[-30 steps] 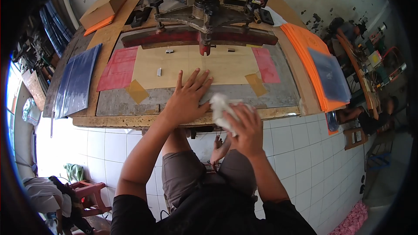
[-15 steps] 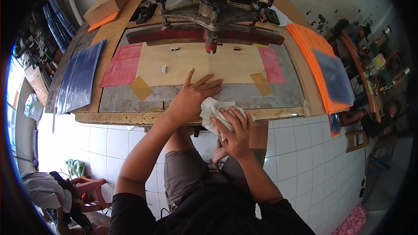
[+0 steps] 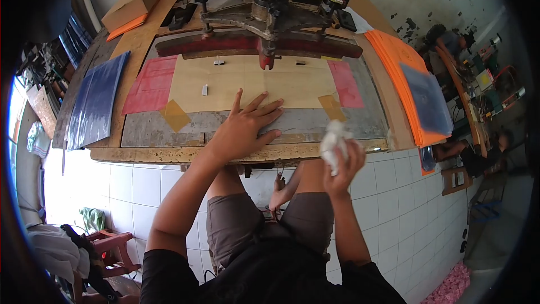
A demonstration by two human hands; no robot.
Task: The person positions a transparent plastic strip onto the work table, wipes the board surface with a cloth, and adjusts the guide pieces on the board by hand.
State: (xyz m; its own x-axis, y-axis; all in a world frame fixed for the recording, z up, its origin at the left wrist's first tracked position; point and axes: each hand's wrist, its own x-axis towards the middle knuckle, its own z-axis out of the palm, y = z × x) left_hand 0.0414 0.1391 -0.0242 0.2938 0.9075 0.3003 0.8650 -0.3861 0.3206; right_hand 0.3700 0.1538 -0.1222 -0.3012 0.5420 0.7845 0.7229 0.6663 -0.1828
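the left hand (image 3: 242, 126) lies unclenched, fingers spread over the lower edge of a wide, thin beige sheet (image 3: 194, 79) and palm over the grey metal plate (image 3: 292, 126) below it. it grasps nothing. the right hand (image 3: 350, 160) is closed around a crumpled white cloth (image 3: 335, 143), held up near the front edge of the wooden surface (image 3: 140, 154), right of the frame's centre; blur hides exactly how the fingers fold into it.

for steadiness, the flat hand does best with light, even pressure, so that the sheet neither creases nor slides. the cloth is better gathered into a compact pad, with no loose corner to catch the three small dark and silvery pieces (image 3: 205, 89) on the sheet or lift the tan tape strips (image 3: 175, 115) at its lower corners.

the beige sheet sits in the upper middle of the frame, in front of a curved, red and dark metal bar (image 3: 225, 46). it looks smooth and mostly flat, with faint vertical lines near its middle. translucent pinkish-red sheets (image 3: 149, 85) flank it at both ends; the one on the left looks slightly wrinkled. the cloth looks soft and bunched, its far side out of sight.
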